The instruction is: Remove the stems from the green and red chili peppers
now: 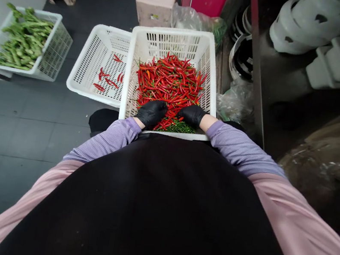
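Observation:
A white basket [212,86] in front of me holds a heap of red chilies [171,77], with green stems [178,126] gathered at its near edge. My left hand [152,112], in a black glove, is closed over the near left part of the heap; what its fingers hold is too small to make out. Across from it, my right hand [191,115], also black-gloved, rests with curled fingers on the near right of the chilies, and its fingertips are hidden among them. A second white basket [81,60] on the left has several red chilies [111,83] on its bottom.
Farther left, another white basket [48,44] holds green vegetables [26,40]. Pinkish stools [154,3] stand at the back. Plastic bags [235,106] and round containers [243,55] lie right of the chili basket, beside a metal shelf edge [258,68].

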### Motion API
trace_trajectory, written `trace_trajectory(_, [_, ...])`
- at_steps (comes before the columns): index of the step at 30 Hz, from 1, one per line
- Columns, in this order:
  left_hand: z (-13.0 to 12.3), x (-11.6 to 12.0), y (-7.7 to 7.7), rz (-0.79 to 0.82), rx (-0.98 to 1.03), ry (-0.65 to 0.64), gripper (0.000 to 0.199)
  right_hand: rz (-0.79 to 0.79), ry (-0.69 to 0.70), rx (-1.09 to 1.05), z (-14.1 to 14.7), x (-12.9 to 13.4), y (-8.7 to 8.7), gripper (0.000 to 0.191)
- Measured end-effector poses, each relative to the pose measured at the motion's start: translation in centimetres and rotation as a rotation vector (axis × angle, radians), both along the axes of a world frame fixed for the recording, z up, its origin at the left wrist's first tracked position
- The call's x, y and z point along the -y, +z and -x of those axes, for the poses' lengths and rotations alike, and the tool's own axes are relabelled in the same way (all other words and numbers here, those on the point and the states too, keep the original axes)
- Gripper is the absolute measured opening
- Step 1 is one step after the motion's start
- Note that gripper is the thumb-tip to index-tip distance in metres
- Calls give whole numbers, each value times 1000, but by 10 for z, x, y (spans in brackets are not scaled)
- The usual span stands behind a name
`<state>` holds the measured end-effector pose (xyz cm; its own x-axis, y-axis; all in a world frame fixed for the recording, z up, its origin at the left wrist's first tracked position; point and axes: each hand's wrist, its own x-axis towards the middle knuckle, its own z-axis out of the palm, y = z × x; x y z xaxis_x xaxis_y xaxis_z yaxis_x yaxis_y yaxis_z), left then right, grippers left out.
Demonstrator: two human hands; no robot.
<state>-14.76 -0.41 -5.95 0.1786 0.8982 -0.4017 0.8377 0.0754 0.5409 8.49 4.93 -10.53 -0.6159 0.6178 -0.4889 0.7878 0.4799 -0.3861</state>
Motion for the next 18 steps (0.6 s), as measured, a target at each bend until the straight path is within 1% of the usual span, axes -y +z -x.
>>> trace_trajectory(2, [2, 1, -5, 44, 60, 42, 28, 12, -74, -147, -3, -3, -6, 20])
trace_trajectory(3, [2, 1, -7, 60, 97, 62, 31, 38, -150, -273, -8, -5, -8, 16])
trace_trajectory(5, [-1, 0, -12, 63, 190, 85, 35, 132, -360, -562, -18, -10, -10, 11])
trace_trajectory(7, [-8, -1, -17, 35, 314, 73, 40, 262, -547, -785, -26, -10, -7, 22])
trace_trajectory(8, [-14, -2, -18, 24, 383, 53, 44, 325, -611, -858, -28, -8, -3, 28])
trace_trajectory(9, [-19, -2, -20, 26, 446, 29, 48, 379, -656, -911, -29, -4, 3, 32])
trace_trajectory(11, [-29, -2, -21, 76, 535, -19, 56, 435, -727, -982, -25, 6, 13, 35])
trace_trajectory(14, [-36, 0, -20, 188, 552, -28, 62, 418, -800, -1050, -15, 19, 22, 37])
trace_trajectory(16, [-35, 2, -18, 220, 543, 5, 63, 348, -862, -1084, -10, 23, 20, 38])
trace_trajectory(18, [-34, 3, -15, 210, 540, 33, 61, 254, -929, -1109, -6, 24, 13, 40])
